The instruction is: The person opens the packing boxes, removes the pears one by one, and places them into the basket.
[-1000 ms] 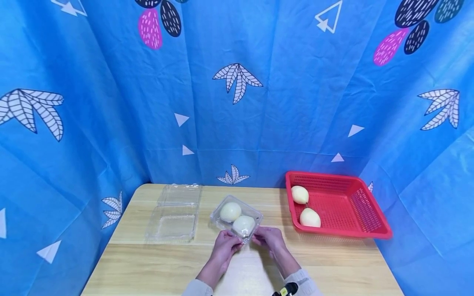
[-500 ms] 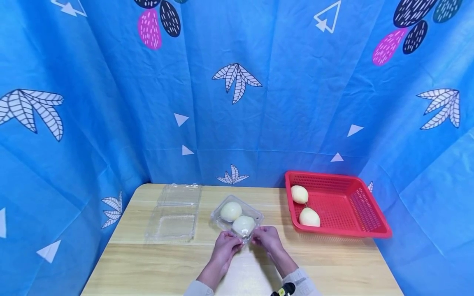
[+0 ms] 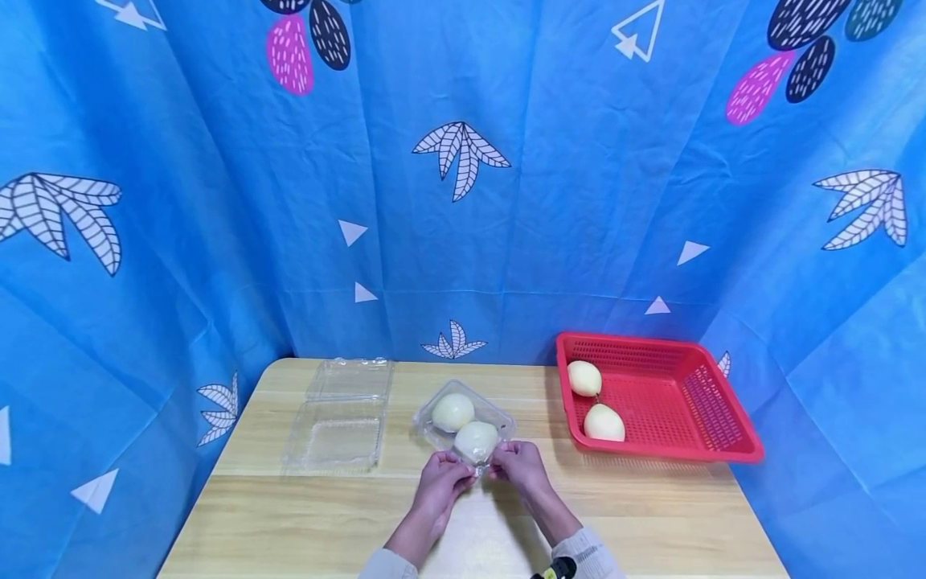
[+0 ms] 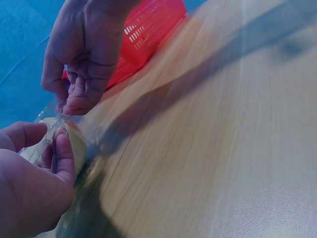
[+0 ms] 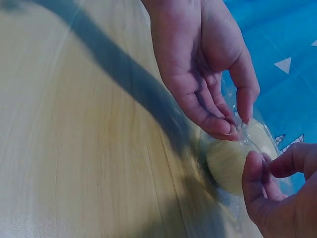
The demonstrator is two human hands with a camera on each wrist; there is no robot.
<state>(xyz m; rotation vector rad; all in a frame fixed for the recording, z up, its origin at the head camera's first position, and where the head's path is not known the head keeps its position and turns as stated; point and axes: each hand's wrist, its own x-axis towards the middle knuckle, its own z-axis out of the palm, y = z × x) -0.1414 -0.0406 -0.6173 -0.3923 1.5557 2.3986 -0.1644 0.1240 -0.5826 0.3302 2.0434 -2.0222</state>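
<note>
Just past the left hand point(image 3: 438, 482) and right hand point(image 3: 524, 468), a clear box point(image 3: 494, 412) is set on the table point(image 3: 311, 523), its near corner pinched by fingers point(image 4: 65, 154) of both, with neither hand much closer.

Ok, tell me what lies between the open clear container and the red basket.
In the head view, a second clear container holding two pale fruits, its near corner pinched by left hand and right hand.

No lettering, brand, number or sign can be read; any marking on the black wrist device point(image 3: 564, 567) is too small to tell.
</note>
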